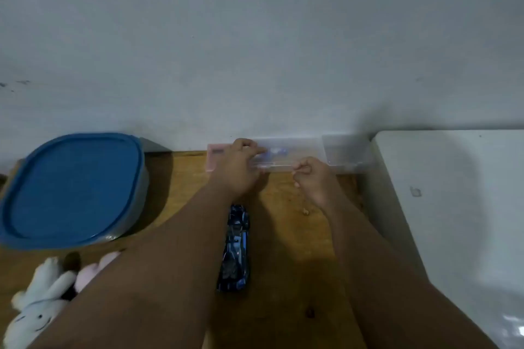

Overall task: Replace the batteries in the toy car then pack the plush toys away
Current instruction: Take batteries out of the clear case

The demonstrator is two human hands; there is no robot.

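1. Nearest the camera, at the lower left, a white rabbit plush is lying on the wooden desk. A pink plush is lying just beside it, partly hidden by the left forearm.
2. The toy car, dark blue and black, is lying lengthwise on the desk between the two forearms, with neither hand touching it.
3. Farther back on the left, a blue-lidded container is sitting with its lid on. A white surface is bordering the desk on the right.
4. Both arms are reaching forward, with the hands apart at the far edge of the desk.
5. The left hand is gripping a clear plastic box from above, its fingers curling over the top.
6. The right hand is curling its fingers at the box's front edge. The blur is making it impossible to tell whether they are pinching it.
7. The box is standing against the pale wall, and bluish contents inside are showing only as a blur.
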